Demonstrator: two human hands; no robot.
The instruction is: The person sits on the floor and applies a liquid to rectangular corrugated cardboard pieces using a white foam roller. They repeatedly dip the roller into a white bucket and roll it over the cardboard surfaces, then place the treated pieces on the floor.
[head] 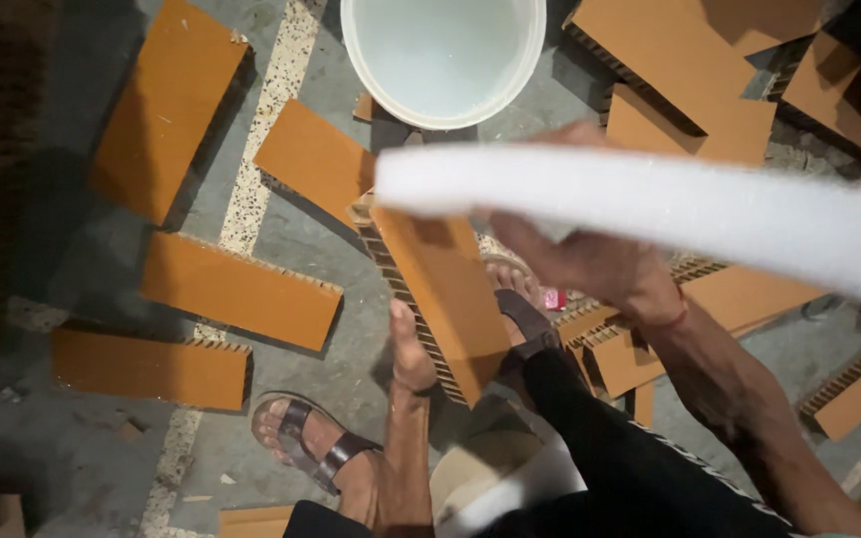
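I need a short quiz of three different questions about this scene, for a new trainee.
1. True or false: the right hand holds a white foam strip.
2. What does the left hand touch?
A. the white bucket
B. an orange honeycomb board
C. a sandal
3. Fill in: the bucket stands on the ______ floor.

Key: 1 true; 2 B; 3 concrete.

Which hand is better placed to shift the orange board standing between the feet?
Left. The left hand already rests against the orange board at its corrugated edge. The right hand is occupied holding the long white foam strip, so it probably cannot grip the board freely.
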